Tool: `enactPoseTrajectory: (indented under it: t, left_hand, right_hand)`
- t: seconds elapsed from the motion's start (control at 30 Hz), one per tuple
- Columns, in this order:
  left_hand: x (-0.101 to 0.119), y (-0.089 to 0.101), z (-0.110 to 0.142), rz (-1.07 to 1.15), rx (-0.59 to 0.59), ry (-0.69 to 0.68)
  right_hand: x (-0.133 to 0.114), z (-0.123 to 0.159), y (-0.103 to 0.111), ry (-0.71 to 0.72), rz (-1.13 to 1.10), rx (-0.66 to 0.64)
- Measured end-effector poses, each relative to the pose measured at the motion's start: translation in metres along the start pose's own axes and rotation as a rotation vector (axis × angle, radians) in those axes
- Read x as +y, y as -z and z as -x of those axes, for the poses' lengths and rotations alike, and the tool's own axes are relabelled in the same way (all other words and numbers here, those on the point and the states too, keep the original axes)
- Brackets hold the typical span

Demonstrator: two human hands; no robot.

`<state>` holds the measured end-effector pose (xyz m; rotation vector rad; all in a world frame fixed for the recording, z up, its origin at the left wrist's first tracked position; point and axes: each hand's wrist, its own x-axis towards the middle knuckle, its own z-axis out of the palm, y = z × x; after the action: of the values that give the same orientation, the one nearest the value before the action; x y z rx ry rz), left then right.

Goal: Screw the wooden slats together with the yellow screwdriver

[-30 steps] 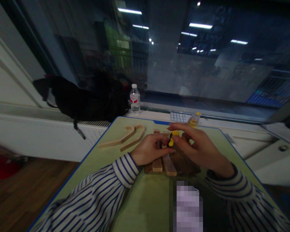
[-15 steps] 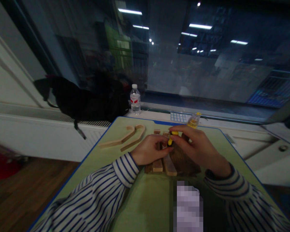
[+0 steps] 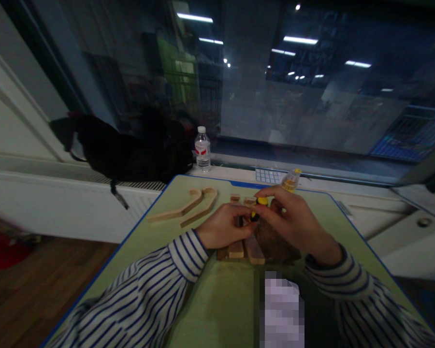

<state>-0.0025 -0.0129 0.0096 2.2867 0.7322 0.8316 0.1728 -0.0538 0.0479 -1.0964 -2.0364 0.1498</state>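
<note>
My right hand (image 3: 293, 215) pinches a small yellow-and-black handle (image 3: 262, 200), perhaps of a stubby screwdriver, between thumb and fingers. My left hand (image 3: 226, 226) is closed around its lower, black end; whatever sits deeper between those fingertips is hidden. Both hands are just above two light wooden strips, a left strip (image 3: 236, 250) and a right strip (image 3: 254, 250), which lie on a dark brown board (image 3: 275, 244). Left of my hands, two bent wooden pieces, an outer one (image 3: 174, 213) and an inner one (image 3: 199, 212), rest side by side on the green table (image 3: 210, 290).
Behind the table, a water bottle (image 3: 202, 152) stands on the sill next to a black bag (image 3: 130, 150). A clear container with yellow contents (image 3: 290, 181) is at the table's far edge, near a blue-and-white grid sheet (image 3: 268, 176). A large window (image 3: 246, 106) rises beyond.
The yellow-and-black handle has turned between my fingers, and its lower end now looks mostly black. My right fingers have shifted slightly around it. My left hand stays nearly in place.
</note>
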Motion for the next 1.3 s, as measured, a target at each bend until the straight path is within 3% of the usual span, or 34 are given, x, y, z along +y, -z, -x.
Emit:
enactPoseTrajectory:
  t: [0.4, 0.63, 0.73, 1.1, 1.3]
  left_hand:
    - [-0.0069, -0.0034, -0.0012, 0.035, 0.096, 0.063]
    - [-0.0089, -0.0019, -0.0003, 0.030, 0.072, 0.049]
    - [-0.0090, -0.0008, -0.0004, 0.013, 0.075, 0.066]
    - [-0.0070, -0.0032, 0.0000, 0.019, 0.042, -0.012]
    - [-0.0039, -0.0044, -0.0001, -0.006, 0.035, 0.030]
  right_hand:
    - [0.0008, 0.0006, 0.0008, -0.001, -0.026, 0.001]
    - [-0.0052, 0.0026, 0.0056, -0.056, -0.057, -0.081]
    - [-0.0056, 0.0014, 0.0064, -0.016, -0.057, -0.097]
    - [0.0005, 0.0006, 0.0019, 0.001, -0.014, -0.040]
    - [0.0012, 0.0009, -0.0004, -0.015, -0.006, -0.013]
